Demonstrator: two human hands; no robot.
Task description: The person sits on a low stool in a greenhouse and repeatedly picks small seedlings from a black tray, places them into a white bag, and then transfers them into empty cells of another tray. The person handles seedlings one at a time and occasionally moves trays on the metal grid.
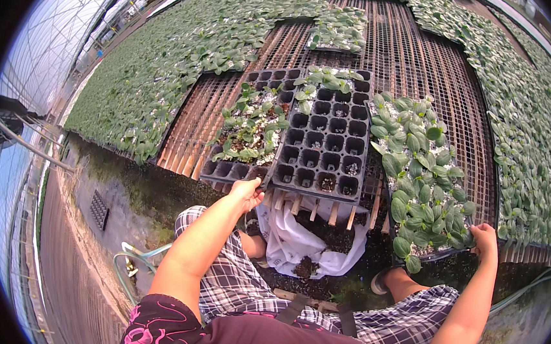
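Note:
My left hand (247, 195) pinches the near right corner of a black plug tray (224, 169). That tray holds sparse, partly wilted-looking seedlings (252, 121) among brown and white growing mix. Right beside it lies a second black cell tray (325, 147), with seedlings only in its far rows and left edge; most other cells show bare walls or crumbs of mix. At the right, my right hand (485, 243) grips the near right corner of a tray full of broad-leaved seedlings (418, 173). This tray sits at an angle, its near end jutting past the bench edge.
The bench top is wooden slats under black mesh (392, 45). Dense seedling trays (166, 76) line both sides. Below the bench edge sits a white plastic sack (294, 241) with dark soil. A hose (140, 253) and another cell tray (99, 210) lie on the ground at left.

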